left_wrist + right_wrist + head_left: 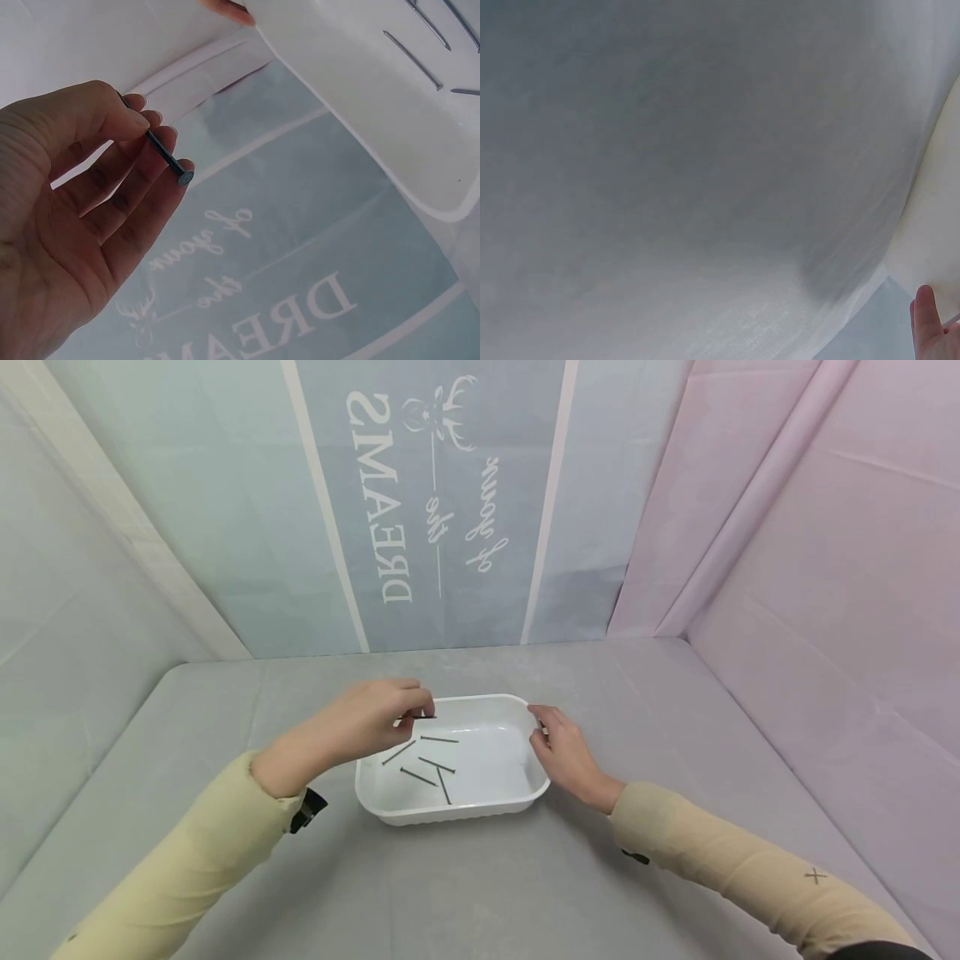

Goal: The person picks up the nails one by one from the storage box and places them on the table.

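Note:
Between thumb and fingertips, my left hand (pixel 372 714) pinches a dark metal nail (pixel 165 156). It hovers over the back left part of a white plastic tray (pixel 491 779), and the nail's flat head shows plainly in the left wrist view. Several loose nails (pixel 437 765) lie scattered on the tray's floor, mostly in its left half. At the tray's right side, my right hand (pixel 567 756) grips the rim, thumb toward the inside. Only a few fingers (pixel 927 319) against the outer wall appear in the right wrist view.
A grey cloth-covered surface (pixel 480 885) lies under the tray. Behind it hangs a fabric wall (pixel 450 627) with mirrored lettering, and a pinkish fabric wall (pixel 840 635) closes the right side. Another pale wall (pixel 67 635) stands to the left.

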`<action>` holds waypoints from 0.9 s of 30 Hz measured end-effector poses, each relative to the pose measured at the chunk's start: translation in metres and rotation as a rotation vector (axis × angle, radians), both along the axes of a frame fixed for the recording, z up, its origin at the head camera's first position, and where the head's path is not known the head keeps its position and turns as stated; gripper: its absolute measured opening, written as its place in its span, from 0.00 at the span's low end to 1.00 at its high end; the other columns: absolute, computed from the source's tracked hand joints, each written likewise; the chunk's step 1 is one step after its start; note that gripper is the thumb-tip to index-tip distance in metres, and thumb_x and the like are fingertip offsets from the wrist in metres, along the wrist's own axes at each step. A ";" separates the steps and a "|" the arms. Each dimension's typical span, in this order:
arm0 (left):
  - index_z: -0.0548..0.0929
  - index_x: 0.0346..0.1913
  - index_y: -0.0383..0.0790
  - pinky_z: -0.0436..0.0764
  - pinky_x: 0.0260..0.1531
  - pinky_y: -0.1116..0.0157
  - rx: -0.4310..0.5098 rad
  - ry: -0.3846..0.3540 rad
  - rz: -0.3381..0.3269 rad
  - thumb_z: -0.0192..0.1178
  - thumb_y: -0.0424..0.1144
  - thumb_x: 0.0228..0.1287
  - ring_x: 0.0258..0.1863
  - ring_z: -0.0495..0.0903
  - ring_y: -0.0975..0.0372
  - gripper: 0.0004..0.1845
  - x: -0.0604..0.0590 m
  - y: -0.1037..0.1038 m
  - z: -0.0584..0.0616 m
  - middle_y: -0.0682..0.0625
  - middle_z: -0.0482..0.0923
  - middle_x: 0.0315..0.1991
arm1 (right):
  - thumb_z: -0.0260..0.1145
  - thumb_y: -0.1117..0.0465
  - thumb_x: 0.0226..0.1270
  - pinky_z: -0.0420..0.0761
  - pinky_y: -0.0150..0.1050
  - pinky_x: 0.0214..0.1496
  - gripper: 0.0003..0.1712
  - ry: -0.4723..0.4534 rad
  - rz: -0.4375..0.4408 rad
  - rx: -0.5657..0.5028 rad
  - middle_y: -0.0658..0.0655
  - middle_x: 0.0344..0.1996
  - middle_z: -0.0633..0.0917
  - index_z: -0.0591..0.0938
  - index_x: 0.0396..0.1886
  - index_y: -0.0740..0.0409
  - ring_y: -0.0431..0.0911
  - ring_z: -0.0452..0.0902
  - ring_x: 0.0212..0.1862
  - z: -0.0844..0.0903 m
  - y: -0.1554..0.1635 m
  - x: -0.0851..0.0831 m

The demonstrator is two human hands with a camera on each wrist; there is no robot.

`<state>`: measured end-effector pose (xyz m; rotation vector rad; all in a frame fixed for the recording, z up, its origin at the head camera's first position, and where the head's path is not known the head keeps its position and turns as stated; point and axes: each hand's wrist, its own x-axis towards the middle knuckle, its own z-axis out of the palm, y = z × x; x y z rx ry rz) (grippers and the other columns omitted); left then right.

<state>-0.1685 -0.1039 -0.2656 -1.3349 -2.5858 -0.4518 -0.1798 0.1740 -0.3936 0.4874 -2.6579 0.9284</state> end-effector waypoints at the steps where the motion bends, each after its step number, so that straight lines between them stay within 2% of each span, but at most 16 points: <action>1: 0.79 0.30 0.41 0.71 0.20 0.73 0.006 0.000 0.005 0.53 0.19 0.44 0.23 0.73 0.66 0.15 0.000 -0.002 0.000 0.55 0.76 0.28 | 0.50 0.71 0.61 0.78 0.35 0.30 0.21 -0.002 -0.001 0.001 0.63 0.42 0.78 0.73 0.55 0.68 0.46 0.73 0.35 0.000 0.000 0.000; 15: 0.80 0.32 0.40 0.75 0.24 0.69 0.073 -0.028 0.103 0.58 0.19 0.45 0.26 0.73 0.66 0.14 0.004 -0.030 0.006 0.55 0.75 0.26 | 0.50 0.70 0.61 0.78 0.35 0.31 0.21 -0.007 -0.005 0.009 0.63 0.42 0.78 0.73 0.55 0.68 0.45 0.73 0.35 0.001 0.000 0.001; 23: 0.81 0.33 0.40 0.77 0.25 0.67 0.117 -0.038 0.140 0.60 0.20 0.46 0.27 0.75 0.66 0.13 0.006 -0.046 0.005 0.55 0.77 0.27 | 0.50 0.70 0.61 0.78 0.35 0.30 0.21 0.005 -0.003 0.016 0.63 0.41 0.78 0.73 0.55 0.68 0.45 0.72 0.34 0.001 0.000 0.001; 27: 0.81 0.34 0.39 0.78 0.26 0.66 0.119 -0.059 0.180 0.59 0.20 0.46 0.28 0.76 0.65 0.14 0.006 -0.053 0.004 0.55 0.78 0.28 | 0.50 0.70 0.61 0.77 0.35 0.29 0.21 0.004 -0.004 0.014 0.63 0.40 0.78 0.73 0.55 0.68 0.45 0.72 0.33 0.001 0.000 0.001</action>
